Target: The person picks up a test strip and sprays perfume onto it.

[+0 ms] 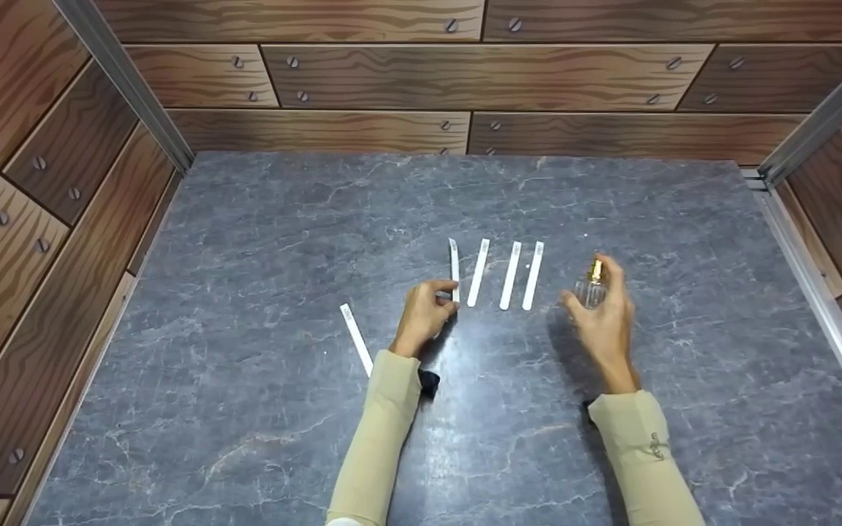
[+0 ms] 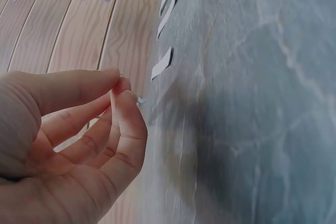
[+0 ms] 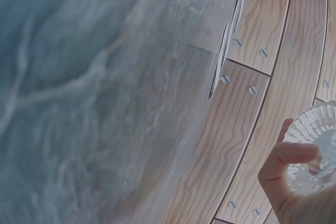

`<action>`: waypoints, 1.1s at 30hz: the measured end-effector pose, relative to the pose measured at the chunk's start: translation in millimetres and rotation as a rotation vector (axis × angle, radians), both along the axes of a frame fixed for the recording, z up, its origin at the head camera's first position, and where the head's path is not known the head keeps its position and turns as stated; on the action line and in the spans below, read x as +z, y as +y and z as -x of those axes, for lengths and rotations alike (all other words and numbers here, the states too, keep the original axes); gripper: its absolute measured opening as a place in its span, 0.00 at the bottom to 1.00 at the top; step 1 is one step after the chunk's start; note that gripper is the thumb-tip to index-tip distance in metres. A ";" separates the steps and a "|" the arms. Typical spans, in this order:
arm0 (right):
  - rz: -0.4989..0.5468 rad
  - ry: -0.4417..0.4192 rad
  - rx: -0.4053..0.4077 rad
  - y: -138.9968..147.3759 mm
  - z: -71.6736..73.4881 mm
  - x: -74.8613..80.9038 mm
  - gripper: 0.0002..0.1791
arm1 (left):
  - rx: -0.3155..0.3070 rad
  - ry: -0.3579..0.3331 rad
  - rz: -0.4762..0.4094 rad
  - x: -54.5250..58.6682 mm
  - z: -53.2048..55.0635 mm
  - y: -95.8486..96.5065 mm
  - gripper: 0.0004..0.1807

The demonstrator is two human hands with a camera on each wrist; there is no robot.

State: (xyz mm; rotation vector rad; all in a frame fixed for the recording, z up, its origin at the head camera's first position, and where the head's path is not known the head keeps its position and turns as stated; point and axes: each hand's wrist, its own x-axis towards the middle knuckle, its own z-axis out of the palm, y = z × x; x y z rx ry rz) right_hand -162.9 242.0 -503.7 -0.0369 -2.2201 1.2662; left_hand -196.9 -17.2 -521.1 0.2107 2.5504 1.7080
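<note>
In the head view my left hand pinches the lower end of a white paper test strip between thumb and fingers, its printed top end pointing away from me. The left wrist view shows the fingertips pressed together, with the strip there seen nearly edge-on. To the right, my right hand grips a clear glass spray bottle with a gold neck, a finger up at its top. The right wrist view catches the bottle's ridged round base and my thumb on the glass.
Beside the held strip, three more white strips lie on the grey marbled table. Another strip lies at the left, its lower end hidden by my left sleeve. Wood-patterned walls stand at the back and both sides.
</note>
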 end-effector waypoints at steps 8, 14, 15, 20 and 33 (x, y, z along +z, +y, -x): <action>0.015 0.003 0.002 1.0 -0.7 1.7 0.36 | 0.034 0.024 0.025 -4.9 6.9 -0.5 0.15; 0.014 -0.001 0.002 2.0 -0.6 1.3 0.37 | 0.111 -0.038 0.017 -6.5 9.6 0.9 0.14; 0.012 -0.002 0.000 2.0 -1.0 1.4 0.37 | 0.122 -0.059 0.010 -5.8 9.6 1.4 0.14; 0.006 -0.017 -0.011 2.9 -0.8 1.1 0.36 | 0.160 -0.137 -0.009 -1.4 10.9 2.8 0.14; 0.021 -0.019 -0.004 2.5 -1.4 3.6 0.37 | 0.173 -0.159 0.050 1.4 15.8 2.8 0.13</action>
